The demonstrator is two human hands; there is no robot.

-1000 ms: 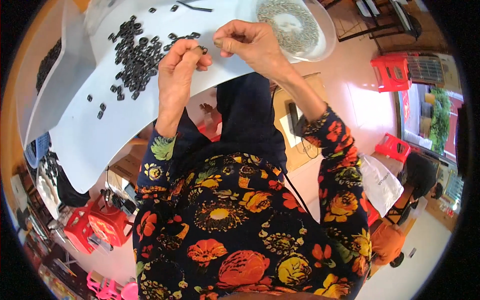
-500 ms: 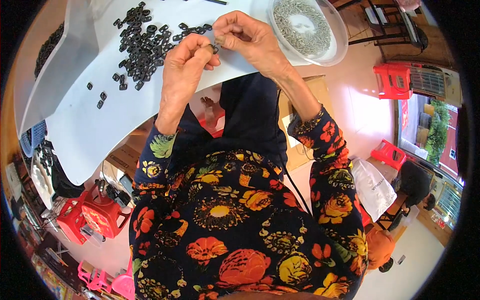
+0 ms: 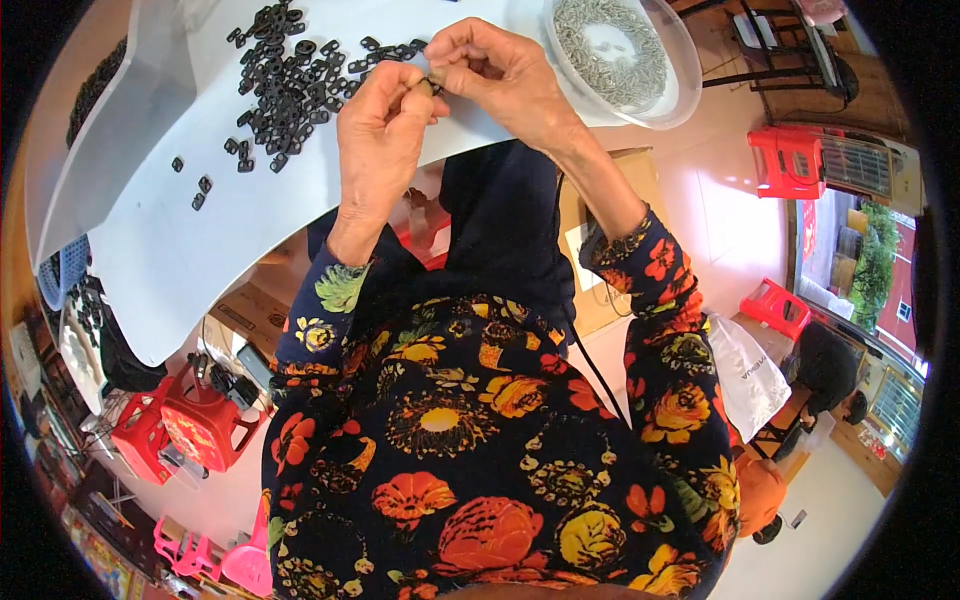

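Observation:
Just above the table's near edge, my left hand (image 3: 385, 130) pinches a small black plastic part (image 3: 435, 86), mostly covered by the fingertips. My right hand (image 3: 508, 88) meets it there, thumb and forefinger pressed together at the part. Whatever those right fingers hold is too small and hidden to make out. Left of my hands, a loose pile of similar black plastic parts (image 3: 290, 100) is spread over the white table (image 3: 170, 260). Beside my right hand stands a clear round tub (image 3: 688, 80) with many small silver metal pins (image 3: 600, 50) in it.
A translucent upright panel (image 3: 110, 130) borders the table's left side, with a blue basket (image 3: 65, 272) below it. Red stools (image 3: 205, 425) stand at lower left. Under the table's right part is a cardboard box (image 3: 605, 200). Other people sit at far right.
My left hand has moved slightly right and up, bringing the black part against my right fingertips. My right hand has barely moved.

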